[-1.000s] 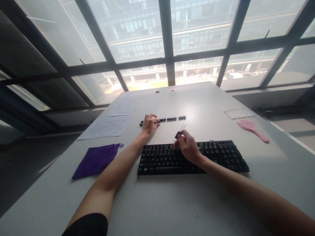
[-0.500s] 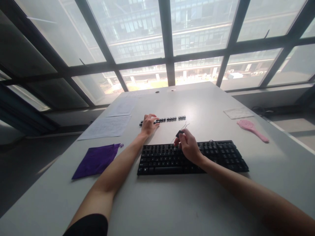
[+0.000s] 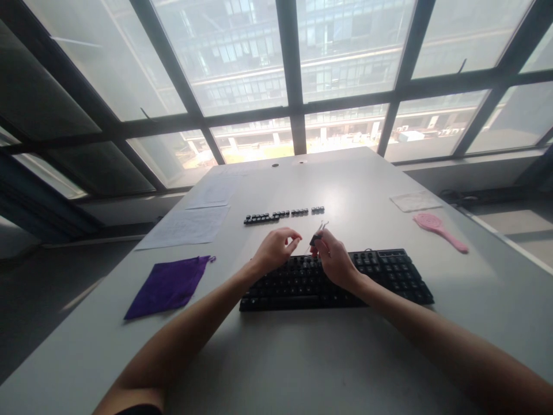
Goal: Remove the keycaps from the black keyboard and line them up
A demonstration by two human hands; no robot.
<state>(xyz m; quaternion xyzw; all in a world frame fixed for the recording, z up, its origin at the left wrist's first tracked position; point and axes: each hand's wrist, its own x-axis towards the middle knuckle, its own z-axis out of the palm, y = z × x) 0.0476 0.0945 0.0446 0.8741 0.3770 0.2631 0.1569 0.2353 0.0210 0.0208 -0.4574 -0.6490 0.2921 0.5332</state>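
While the right hand's (image 3: 337, 262) tool (image 3: 316, 238) slants, the keyboard's (image 3: 298, 286) length runs crosswise.

Backlight thru windows (image 3: 108, 63) puts glare on desk (image 3: 341, 187), w/ bldg (image 3: 345, 75) outside washed out & fg dim

A black-handled wire tool (image 3: 315, 239) tilts near the far edge of a flat, long black keyboard (image 3: 298, 285); small black keycaps (image 3: 299, 212) line up beyond.

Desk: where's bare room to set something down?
Bare patches: beyond the loose keycaps toward the far edge; right of them, short of the pink brush; and before the keyboard, between the forearms. Crowded: the keyboard's back edge, where left hand and right hand nearly meet, and the left side, with purple pouch and papers.
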